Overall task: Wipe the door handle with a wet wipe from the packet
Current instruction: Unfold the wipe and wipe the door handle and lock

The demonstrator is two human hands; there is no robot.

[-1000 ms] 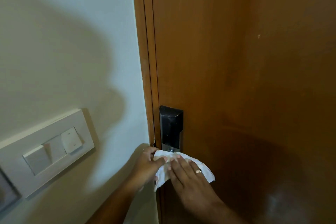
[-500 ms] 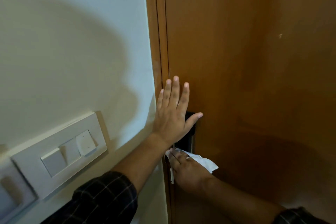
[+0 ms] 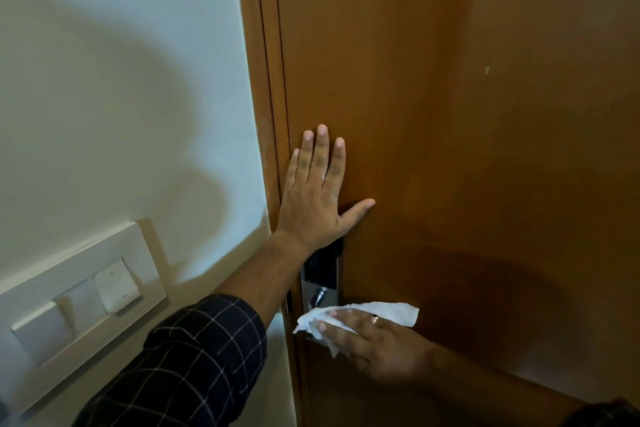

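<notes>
My right hand [image 3: 377,343] grips a white wet wipe [image 3: 381,314] wrapped over the door handle, which is hidden beneath wipe and fingers. Just above it the black and silver lock plate [image 3: 320,274] shows on the brown wooden door [image 3: 467,149], its top covered by my left wrist. My left hand [image 3: 318,194] lies flat against the door above the lock, fingers spread, holding nothing. The wipe packet is not in view.
The brown door frame [image 3: 263,80] runs vertically left of the door. A pale wall [image 3: 121,97] fills the left side, with a white switch panel [image 3: 79,295] low on it. My dark checked sleeve [image 3: 187,360] crosses the lower middle.
My left hand left the wipe, rose and now presses flat on the door above the lock. My right hand stays on the wipe at the handle. The view shifted slightly.
</notes>
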